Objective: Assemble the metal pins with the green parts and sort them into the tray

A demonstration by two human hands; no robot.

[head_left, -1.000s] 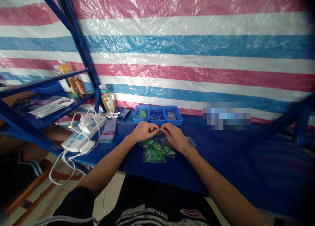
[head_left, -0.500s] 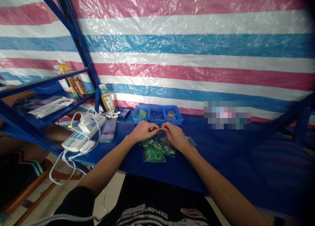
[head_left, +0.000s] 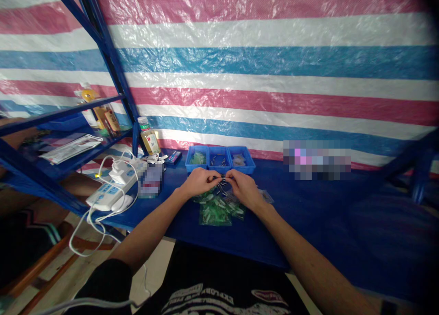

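Observation:
My left hand (head_left: pixel 201 182) and my right hand (head_left: pixel 243 187) meet over the table, fingertips pinched together. Between them is a small, dark, slim metal piece (head_left: pixel 223 176), gripped from both ends; its exact kind is too small to make out. Just under my fingers lie several loose slim metal pieces (head_left: pixel 222 188). Nearer to me is a pile of small green plastic packets (head_left: pixel 215 210), and clear packets (head_left: pixel 266 196) lie partly behind my right hand. Beyond my hands stand three joined blue bins: the left bin (head_left: pixel 197 158) holds greenish packets, the middle bin (head_left: pixel 218 159) metal pieces, the right bin (head_left: pixel 239 160) clear packets.
To the left are a white power strip (head_left: pixel 103 195) with looped cables, a drink bottle (head_left: pixel 149 136) and a small dark box (head_left: pixel 173 157). A blue metal frame (head_left: pixel 115 72) rises there, with a person's leg beyond it. Striped sheeting (head_left: pixel 274 63) hangs behind the blue table (head_left: pixel 308 214).
Both hands stay almost in place, still pinching the small metal piece. Only slight finger movement shows; the bins and packets have not moved.

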